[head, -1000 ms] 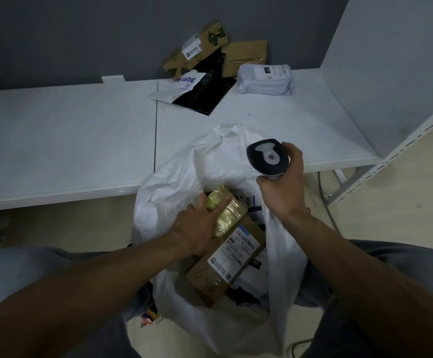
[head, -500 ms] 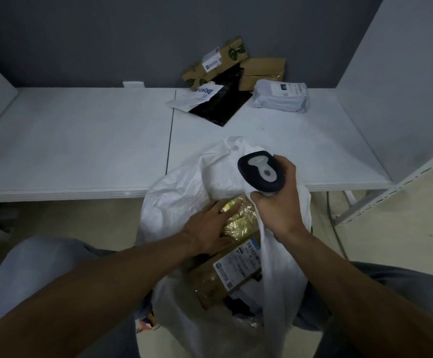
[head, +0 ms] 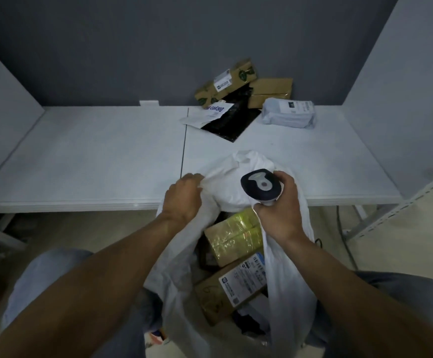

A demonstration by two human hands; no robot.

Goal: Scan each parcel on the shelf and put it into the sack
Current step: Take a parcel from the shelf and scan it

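A white sack point(head: 236, 187) stands open between my knees in front of the shelf point(head: 94, 156). Inside it lie a taped yellow-brown box point(head: 233, 236) and a cardboard box with a white label point(head: 225, 288). My left hand point(head: 183, 198) grips the sack's left rim. My right hand point(head: 280, 210) holds the black scanner point(head: 259, 186) and also pinches the sack's right rim. At the back of the shelf lie a long cardboard box point(head: 227, 82), a second brown box point(head: 271, 93), a black mailer point(head: 232, 120), a white envelope point(head: 206, 113) and a grey padded parcel point(head: 289, 113).
Grey wall panels point(head: 404, 86) close the shelf at the back and on both sides. A white metal upright point(head: 380, 215) runs down at the right, with a dark cable beside it. My knees in grey trousers flank the sack.
My left hand has let go of the yellow-brown box, which now lies in the sack, and has moved up to grip the sack's left rim. The view has tilted up a little.
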